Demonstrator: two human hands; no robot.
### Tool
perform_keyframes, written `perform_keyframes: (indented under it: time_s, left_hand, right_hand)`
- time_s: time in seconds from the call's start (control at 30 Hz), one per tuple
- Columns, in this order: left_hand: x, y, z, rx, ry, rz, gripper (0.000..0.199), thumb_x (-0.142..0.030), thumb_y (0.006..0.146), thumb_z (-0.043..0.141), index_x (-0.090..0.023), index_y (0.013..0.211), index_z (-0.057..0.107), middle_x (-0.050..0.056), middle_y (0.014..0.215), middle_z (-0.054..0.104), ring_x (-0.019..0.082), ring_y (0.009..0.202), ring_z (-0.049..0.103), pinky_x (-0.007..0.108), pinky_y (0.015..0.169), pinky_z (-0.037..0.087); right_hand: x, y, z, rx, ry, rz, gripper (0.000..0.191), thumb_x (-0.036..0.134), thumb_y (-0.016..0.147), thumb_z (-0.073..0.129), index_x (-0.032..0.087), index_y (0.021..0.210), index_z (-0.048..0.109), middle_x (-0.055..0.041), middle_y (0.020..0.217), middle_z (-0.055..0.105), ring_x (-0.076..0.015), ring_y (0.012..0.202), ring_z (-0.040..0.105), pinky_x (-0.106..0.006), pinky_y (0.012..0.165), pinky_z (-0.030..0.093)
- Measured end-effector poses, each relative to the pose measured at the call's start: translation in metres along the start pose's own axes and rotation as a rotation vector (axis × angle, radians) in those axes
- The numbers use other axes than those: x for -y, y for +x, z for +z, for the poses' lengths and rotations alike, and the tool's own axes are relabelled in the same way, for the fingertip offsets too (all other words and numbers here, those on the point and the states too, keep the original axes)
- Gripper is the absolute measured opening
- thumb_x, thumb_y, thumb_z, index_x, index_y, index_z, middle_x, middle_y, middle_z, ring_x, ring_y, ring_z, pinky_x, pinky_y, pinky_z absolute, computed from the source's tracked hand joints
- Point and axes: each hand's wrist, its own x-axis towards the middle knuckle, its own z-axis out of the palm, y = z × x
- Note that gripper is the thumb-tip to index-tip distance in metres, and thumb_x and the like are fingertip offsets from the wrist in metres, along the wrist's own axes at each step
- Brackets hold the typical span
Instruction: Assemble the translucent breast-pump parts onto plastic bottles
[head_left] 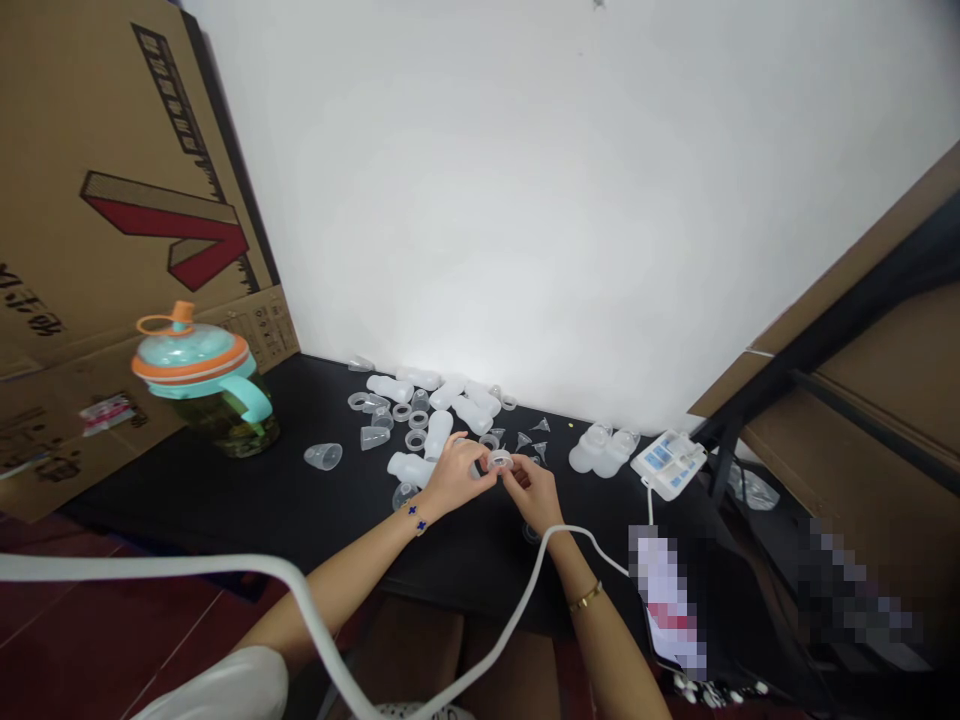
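Note:
Above the black table my left hand (456, 477) and my right hand (534, 492) meet, fingers closed round a small translucent screw ring (499, 459). Part of the ring is hidden by the fingertips. Beside my left hand lie white plastic bottles (438, 435), one of them (410, 468) just behind the wrist. Several loose rings (415, 440) and clear dome caps (375, 437) are scattered to the left. Small clear funnel-shaped pieces (541, 452) rest beyond my right hand. A round clear part (531, 533) sits partly hidden near my right wrist.
A teal and orange jug (202, 385) stands at the left by a cardboard box (135, 180). To the right are joined white bottles (602, 452), a white power strip (670, 463) and a phone (669, 600). A white cable (292, 580) crosses in front of my arms.

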Motion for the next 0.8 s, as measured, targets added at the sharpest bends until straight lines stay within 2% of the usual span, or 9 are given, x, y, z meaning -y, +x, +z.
perform_keyframes:
  time_s: [0.8]
  left_hand:
    - [0.0000, 0.0002, 0.0007, 0.035, 0.014, -0.017, 0.020, -0.028, 0.084, 0.063, -0.021, 0.068, 0.053, -0.004, 0.070, 0.065, 0.016, 0.074, 0.064, 0.044, 0.109, 0.035]
  right_hand:
    - [-0.0024, 0.0001, 0.0009, 0.002, -0.033, -0.006, 0.022, 0.036, 0.090, 0.057, 0.018, 0.092, 0.069, 0.0003, 0.067, 0.064, -0.0131, 0.056, 0.057, -0.021, 0.053, 0.042]
